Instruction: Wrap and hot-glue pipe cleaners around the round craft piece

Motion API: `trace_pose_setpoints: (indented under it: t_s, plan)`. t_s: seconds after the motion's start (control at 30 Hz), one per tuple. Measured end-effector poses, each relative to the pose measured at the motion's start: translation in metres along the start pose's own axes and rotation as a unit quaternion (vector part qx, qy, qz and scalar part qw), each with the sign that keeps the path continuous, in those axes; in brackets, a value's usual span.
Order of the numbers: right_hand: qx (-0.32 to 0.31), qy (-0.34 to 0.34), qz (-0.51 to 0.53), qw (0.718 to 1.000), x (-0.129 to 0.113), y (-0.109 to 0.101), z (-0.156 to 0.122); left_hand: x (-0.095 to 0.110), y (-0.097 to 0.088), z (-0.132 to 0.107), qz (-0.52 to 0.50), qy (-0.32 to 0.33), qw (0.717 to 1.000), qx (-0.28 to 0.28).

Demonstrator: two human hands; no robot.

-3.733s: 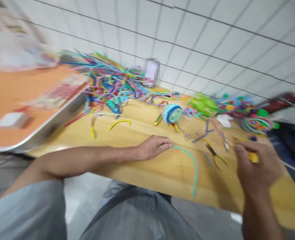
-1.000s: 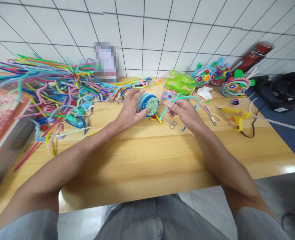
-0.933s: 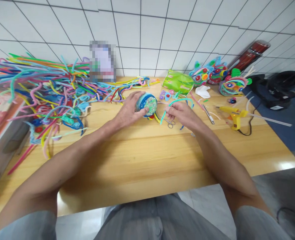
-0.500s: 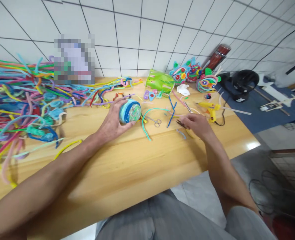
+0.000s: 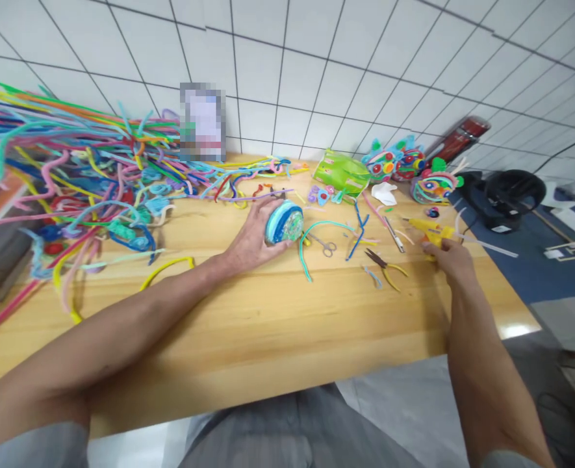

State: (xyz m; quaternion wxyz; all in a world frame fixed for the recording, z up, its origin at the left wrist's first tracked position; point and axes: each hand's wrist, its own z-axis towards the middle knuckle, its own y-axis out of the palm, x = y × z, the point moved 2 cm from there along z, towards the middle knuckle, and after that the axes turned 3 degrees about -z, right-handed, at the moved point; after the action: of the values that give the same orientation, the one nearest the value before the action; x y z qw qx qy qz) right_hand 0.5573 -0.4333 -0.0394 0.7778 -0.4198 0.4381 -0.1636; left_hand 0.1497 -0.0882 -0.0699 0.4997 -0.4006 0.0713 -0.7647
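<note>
The left hand (image 5: pixel 255 239) curls its fingers around a banded blue ball (image 5: pixel 284 222) with a mottled face, well back from the near edge of the smooth wooden bench (image 5: pixel 287 325). The right hand (image 5: pixel 453 261) has its fingers around the plastic glue gun (image 5: pixel 436 230), near the right edge. Between them lie a curved teal stem (image 5: pixel 303 252) and pliers (image 5: pixel 383 264), with open wood running to the near edge.

Your left hand (image 5: pixel 254 239) grips the blue-banded round piece (image 5: pixel 286 223) — your right hand (image 5: pixel 455 259) touches the yellow glue gun (image 5: pixel 433 229) — pliers (image 5: pixel 385 266) lying between.
</note>
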Motion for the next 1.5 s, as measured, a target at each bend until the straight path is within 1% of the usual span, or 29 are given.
trace_pose_setpoints:
  t_s: [0.07,0.13,0.2,0.27,0.33,0.37,0.4,0.47,0.53,0.6,0.7,0.8,0.9,1.0,1.1,1.37,1.5]
  plan:
    - [-0.001,0.019,0.008,1.000,-0.007,0.000,0.006,0.000,0.001,-0.001,-0.002,-0.003,1.000,0.013]
    - [0.014,0.029,0.038,0.999,-0.027,0.000,0.008,0.000,0.001,-0.001,0.002,-0.017,1.000,0.020]
    - [0.016,0.015,0.086,0.996,-0.059,0.002,0.003,0.001,0.001,-0.001,0.005,-0.032,0.999,0.014]
    - [-0.011,-0.017,0.135,0.991,-0.099,0.007,-0.008,0.002,0.001,0.000,0.005,-0.041,0.999,0.002]
    - [-0.054,-0.058,0.183,0.980,-0.141,0.016,-0.025,0.003,0.001,0.001,0.002,-0.041,0.999,-0.007]
    - [-0.073,-0.082,0.209,0.972,-0.161,0.021,-0.034,0.002,0.001,0.001,-0.001,-0.037,0.999,-0.009]
    - [-0.108,-0.104,0.243,0.958,-0.180,0.028,-0.044,0.002,0.001,0.001,-0.006,-0.032,0.999,-0.011]
    - [-0.180,-0.114,0.264,0.941,-0.207,0.043,-0.061,0.001,0.000,0.001,-0.018,-0.021,0.999,-0.016]
    - [-0.232,-0.129,0.262,0.928,-0.223,0.056,-0.075,0.000,0.000,0.000,-0.026,-0.017,0.999,-0.021]
    - [-0.256,-0.151,0.239,0.924,-0.228,0.066,-0.082,0.000,0.001,0.000,-0.027,-0.016,0.999,-0.023]
    - [-0.259,-0.192,0.202,0.925,-0.223,0.076,-0.088,0.001,0.001,0.001,-0.024,-0.014,0.999,-0.021]
    - [-0.260,-0.223,0.205,0.917,-0.215,0.079,-0.092,0.003,0.000,0.001,-0.026,-0.012,0.999,-0.020]
    - [-0.262,-0.225,0.200,0.917,-0.209,0.080,-0.096,0.003,-0.001,0.001,-0.031,-0.016,0.999,-0.023]
    - [-0.251,-0.223,0.175,0.925,-0.209,0.079,-0.099,0.002,-0.001,0.001,-0.029,-0.020,0.999,-0.027]
    - [-0.237,-0.242,0.149,0.929,-0.213,0.078,-0.101,0.002,-0.002,0.001,-0.025,-0.020,0.999,-0.031]
    - [-0.201,-0.319,0.155,0.913,-0.222,0.083,-0.102,0.001,-0.002,0.000,-0.020,-0.029,0.999,-0.035]
    - [-0.186,-0.333,0.144,0.913,-0.224,0.085,-0.103,0.001,-0.002,0.000,-0.022,-0.031,0.999,-0.035]
